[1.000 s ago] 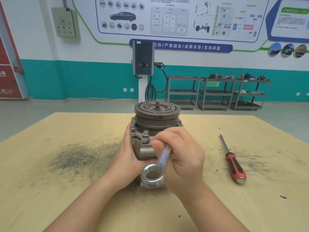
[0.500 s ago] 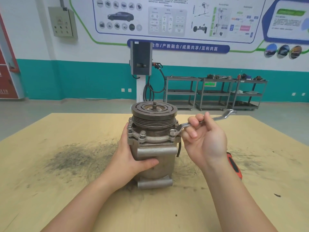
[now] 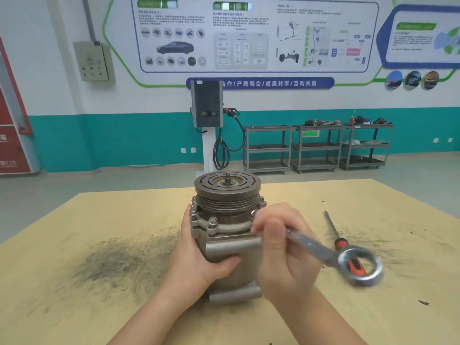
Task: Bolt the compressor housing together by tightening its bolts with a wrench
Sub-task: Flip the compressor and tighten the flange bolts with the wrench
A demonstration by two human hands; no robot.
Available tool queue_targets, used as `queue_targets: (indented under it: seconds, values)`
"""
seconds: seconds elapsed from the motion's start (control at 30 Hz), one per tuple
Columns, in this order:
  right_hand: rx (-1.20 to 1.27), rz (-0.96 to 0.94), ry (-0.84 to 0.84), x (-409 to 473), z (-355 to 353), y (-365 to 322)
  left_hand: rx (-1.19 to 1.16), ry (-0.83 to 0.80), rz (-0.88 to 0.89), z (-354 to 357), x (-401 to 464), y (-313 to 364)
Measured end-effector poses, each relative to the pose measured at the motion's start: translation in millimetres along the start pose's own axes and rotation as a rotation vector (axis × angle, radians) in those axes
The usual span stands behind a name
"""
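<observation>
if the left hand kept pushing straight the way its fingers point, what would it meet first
The left hand already grips the compressor housing, fingers wrapped round its left side and pointing right. Pushed further, it would press straight into that metal body; nothing lies between them.

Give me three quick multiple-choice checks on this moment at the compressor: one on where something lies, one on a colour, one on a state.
1. Where does the screwdriver lie?
A. On the table to the right of the compressor
B. On top of the pulley
C. On a grey shelf at the wall

2. What colour is the screwdriver's handle?
A. Blue and yellow
B. Red and black
C. All green

3. What is the right hand doing?
A. Resting flat on the table
B. Gripping the wrench
C. Holding the screwdriver

Answers:
1 A: it lies on the table, past the wrench's ring end, right of the compressor.
2 B: the handle shows red with black.
3 B: its fingers curl round the wrench shank, while the left hand holds the compressor body.
</observation>
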State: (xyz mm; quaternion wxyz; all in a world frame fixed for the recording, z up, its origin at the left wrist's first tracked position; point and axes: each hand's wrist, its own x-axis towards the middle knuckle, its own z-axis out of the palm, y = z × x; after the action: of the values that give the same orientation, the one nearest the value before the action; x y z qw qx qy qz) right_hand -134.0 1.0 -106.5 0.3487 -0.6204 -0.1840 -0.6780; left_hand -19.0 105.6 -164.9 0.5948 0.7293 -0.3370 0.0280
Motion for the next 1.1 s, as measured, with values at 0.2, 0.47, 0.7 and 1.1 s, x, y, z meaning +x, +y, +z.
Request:
queue_targets:
  seconds: [0.2,0.47,0.7,1.1]
  values:
    - [0.541,0.805,0.332,33.4,-22.8,10.9,-0.024,-0.014,0.034,-2.4,0.3,-0.5]
    - [0.888,1.233,0.333,37.7,-27.4,35.8,-0.030,-0.036,0.049,-1.7,7.7,1.1]
    - [0.171,0.375,0.179,3.5,-4.1,25.9,0.034,0.001,-0.028,8.0,10.1,13.8]
    - [0.409,0.753,0.317,35.0,-26.3,29.3,-0.116,-0.300,-0.122,-21.9,28.6,24.2]
